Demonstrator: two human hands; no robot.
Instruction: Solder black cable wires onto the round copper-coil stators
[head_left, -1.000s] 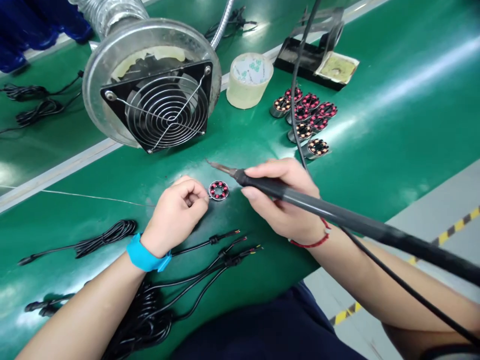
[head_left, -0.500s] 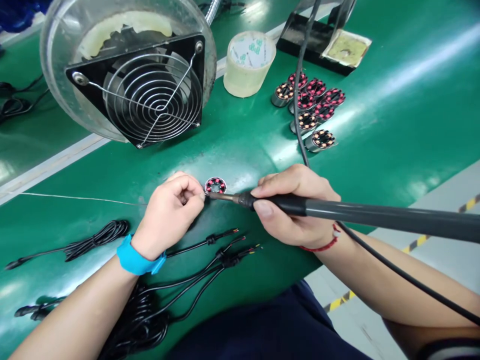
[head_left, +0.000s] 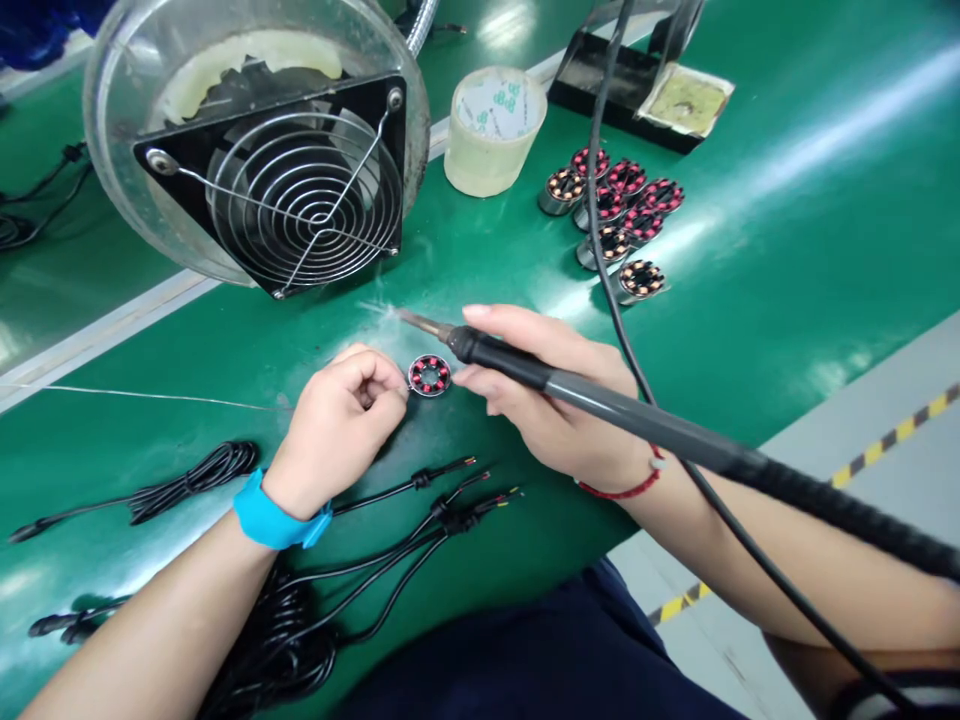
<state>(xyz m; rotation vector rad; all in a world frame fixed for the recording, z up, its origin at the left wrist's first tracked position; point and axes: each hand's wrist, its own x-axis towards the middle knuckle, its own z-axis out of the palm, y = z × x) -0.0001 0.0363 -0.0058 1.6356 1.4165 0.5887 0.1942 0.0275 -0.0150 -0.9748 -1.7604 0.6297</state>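
Observation:
My right hand [head_left: 562,390] grips a soldering iron [head_left: 510,360] by its dark handle, the tip angled up and left with a wisp of smoke around it. The tip is apart from the small motor stator [head_left: 429,376], a ring of red-wound coils on the bench. My left hand [head_left: 345,420] is closed in a pinch, fingertips at the stator's left edge. A thin silvery solder wire [head_left: 165,397] runs from the left into this hand; its end is hidden. Whether the fingertips also hold the stator cannot be made out.
A fan with a wire guard [head_left: 319,215] stands at the back left, beside a tape roll [head_left: 495,135]. Several stators [head_left: 639,282] cluster back right, before an iron stand with a sponge [head_left: 686,100]. Black cables [head_left: 289,640] lie front left. The iron's cord [head_left: 596,190] crosses the view.
My right hand has lifted the soldering iron off the stator's edge, up and to the left, and smoke now shows by the tip. My left hand has stayed put.

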